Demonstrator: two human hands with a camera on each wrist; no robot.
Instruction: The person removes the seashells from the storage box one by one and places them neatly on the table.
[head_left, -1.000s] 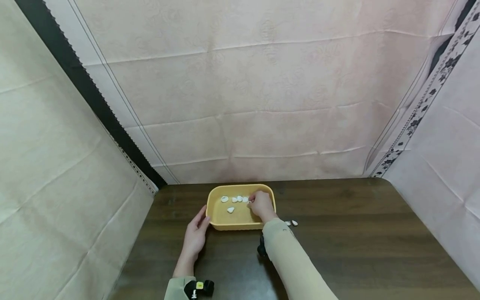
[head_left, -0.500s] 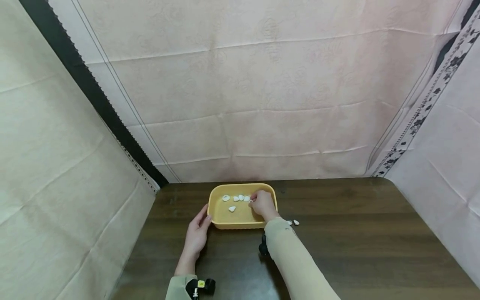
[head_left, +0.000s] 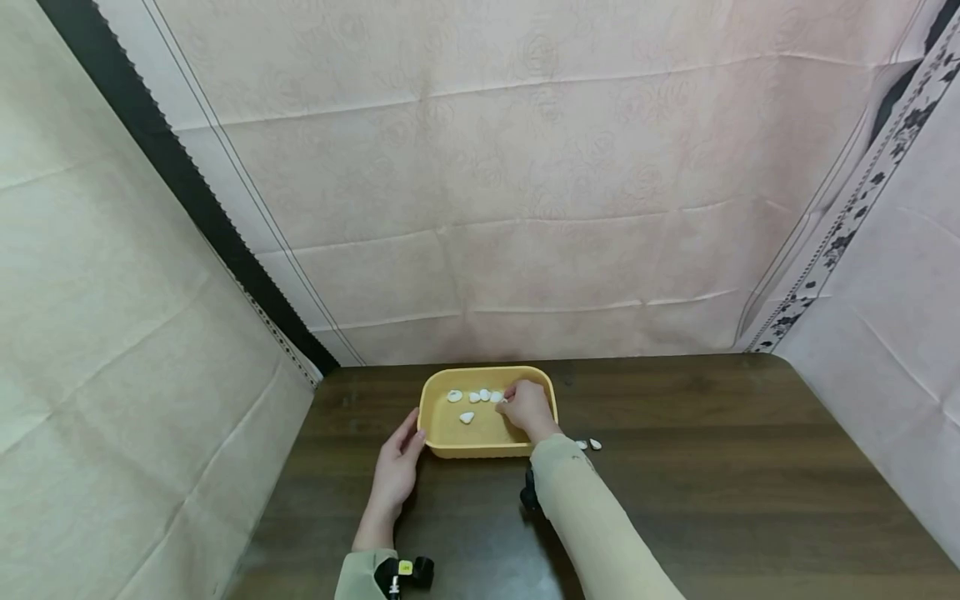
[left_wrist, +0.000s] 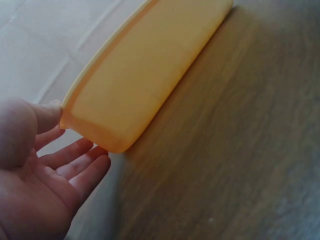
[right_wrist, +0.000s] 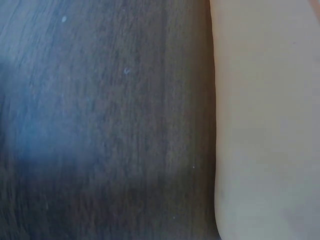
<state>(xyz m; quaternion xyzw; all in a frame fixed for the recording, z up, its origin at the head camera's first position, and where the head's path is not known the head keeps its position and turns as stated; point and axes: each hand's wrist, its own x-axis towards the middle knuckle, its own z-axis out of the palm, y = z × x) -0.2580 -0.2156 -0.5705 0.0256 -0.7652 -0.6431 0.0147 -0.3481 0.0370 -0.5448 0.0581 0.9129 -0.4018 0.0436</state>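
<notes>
Nearest us, a pale green left cuff (head_left: pixel 363 577) carries a black wrist camera (head_left: pixel 424 572); beside it a long pale right sleeve (head_left: pixel 600 525) reaches forward over the wood-grain tabletop (head_left: pixel 697 467).

Left hand (head_left: pixel 395 477): thumb at the rim, fingers against the outer wall, holding the near left corner of a shallow yellow tray (head_left: pixel 480 452). We read this as a steadying grip, set at the corner so the inside is left to the other hand. The tray sits flat on the table, toward its far edge.

Just off the tray's near right corner, two loose white pieces (head_left: pixel 595 444) lie on the wood beside the sleeve, within easy reach of that side.

Inside, a pointed white piece (head_left: pixel 467 417) lies nearest. Beyond it, the right hand (head_left: pixel 529 412) dips over the right side, fingertips drawn narrow on what looks like a white chip (head_left: pixel 504 402); its own wrist view shows no fingers. The chip is at the end of a row of three white bits (head_left: pixel 484 395), with a rounder disc (head_left: pixel 454 396) further left; the line looks deliberate to us. Shells or pebbles, we cannot tell.

Behind, creased pale cloth (head_left: pixel 525 208) screens the table.
</notes>
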